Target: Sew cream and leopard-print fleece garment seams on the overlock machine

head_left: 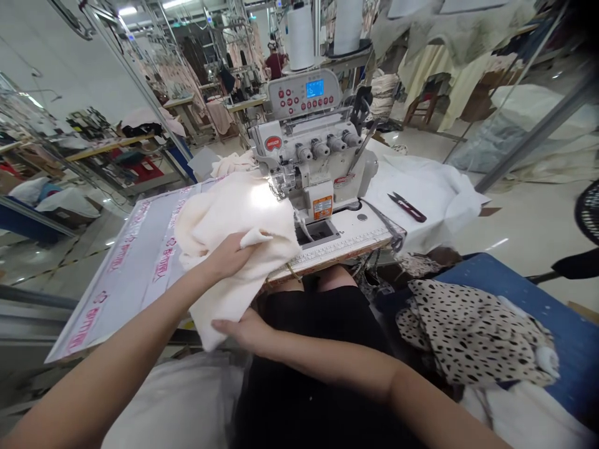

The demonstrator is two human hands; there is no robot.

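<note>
Cream fabric lies on the table just left of the sewing machine, its upper part lit by the machine's lamp, and it hangs over the front edge. My left hand is closed on a fold of this fabric, with a small piece of it sticking up by the fingers. Lower down, my right hand holds the hanging part near its bottom corner, thumb on top and the other fingers hidden behind the cloth.
Dark red thread snips lie on white cloth right of the machine. Spotted fabric rests on a blue surface at the lower right. A fan stands at the right edge. A person is in the background.
</note>
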